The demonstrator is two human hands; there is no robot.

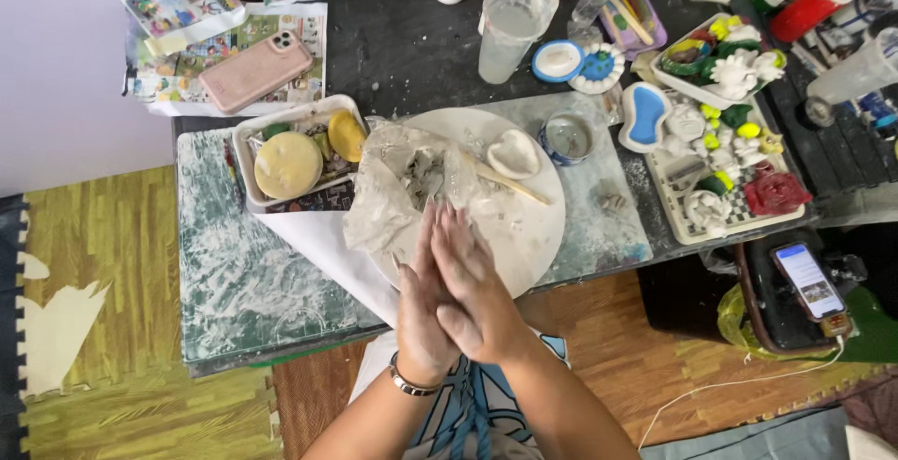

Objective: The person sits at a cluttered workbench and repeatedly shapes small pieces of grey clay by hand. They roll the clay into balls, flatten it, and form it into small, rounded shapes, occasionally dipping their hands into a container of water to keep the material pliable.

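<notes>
Pressing flat together, palm to palm, left hand (423, 315) and right hand (474, 296) hover above the near rim of the round white board (524, 226); fingers extended, whether anything lies between them cannot be told. Crumpled plastic sheet (402, 189) and wooden stick (505, 182) lie on the board, on the surface (243, 282)

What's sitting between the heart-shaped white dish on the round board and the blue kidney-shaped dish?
In the head view, a small round bowl sits between the heart-shaped dish and the blue kidney-shaped dish, just off the round board.

Lit phone screen (809, 280) at right edge, crumpled clear plastic bag (393, 189) on round board (524, 226).
</notes>
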